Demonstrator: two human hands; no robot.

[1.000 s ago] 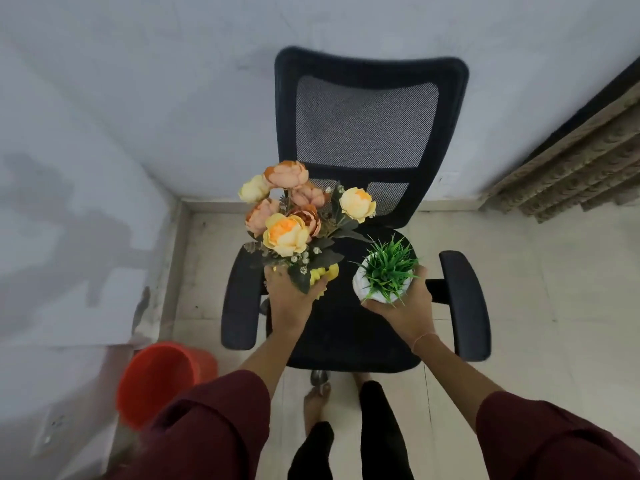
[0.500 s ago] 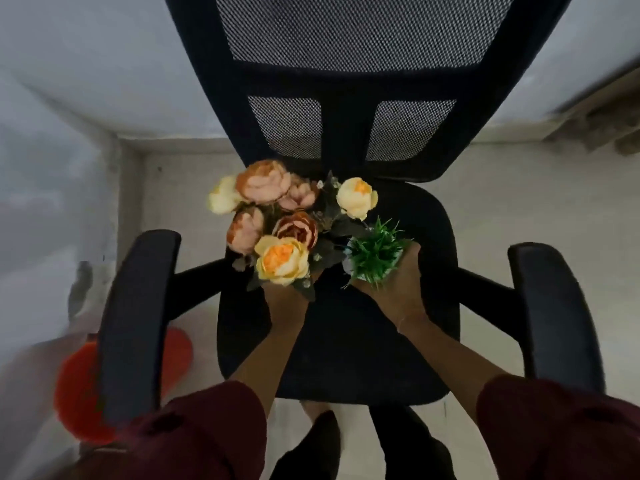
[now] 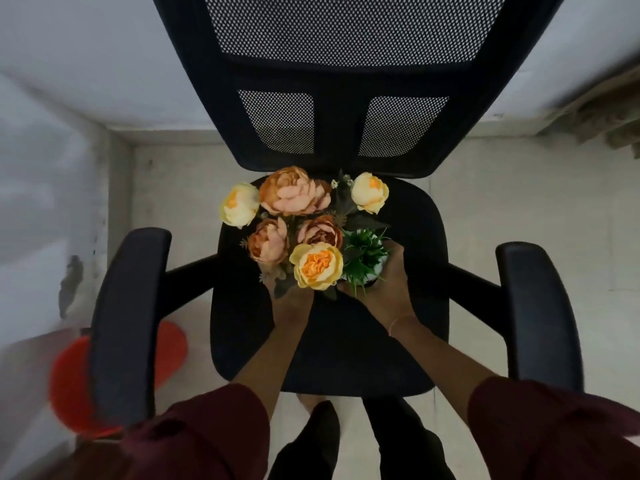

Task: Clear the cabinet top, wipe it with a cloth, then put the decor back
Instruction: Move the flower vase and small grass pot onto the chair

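Bottom of frame: my maroon sleeves (image 3: pixel 207 434), both forearms reaching up toward the centre.

Left hand (image 3: pixel 292 303): at the base of the flower arrangement (image 3: pixel 298 220), just below frame centre. The blooms hide the fingertips. From what shows, the fingers are wrapped round the base and holding it upright.

Right hand (image 3: pixel 391 289): fingers curled round the base of the small green plant (image 3: pixel 365 258), clamped on it. The plant sits just right of the flowers, its leaves touching them.

Both pieces are over the middle of the chair seat (image 3: pixel 346 341). I cannot tell whether their bases already rest on the cushion or hang just above it.

Flanking: an armrest at the left of the frame (image 3: pixel 128 317) and one at the right (image 3: pixel 536 306). A red bucket (image 3: pixel 69 386) stands on the floor (image 3: pixel 502 209) at lower left, partly behind the left armrest.

Top of frame: the mesh backrest (image 3: pixel 346 36), with the white wall (image 3: pixel 86 46) behind it.

Progress, my reading: I am in the clearing stage and using the seat as a parking spot for the decor. Neither the cabinet top nor a cloth is in view, so I cannot say how much remains up there. Still to do: let go of both pieces, wipe the top, then carry the decor back.
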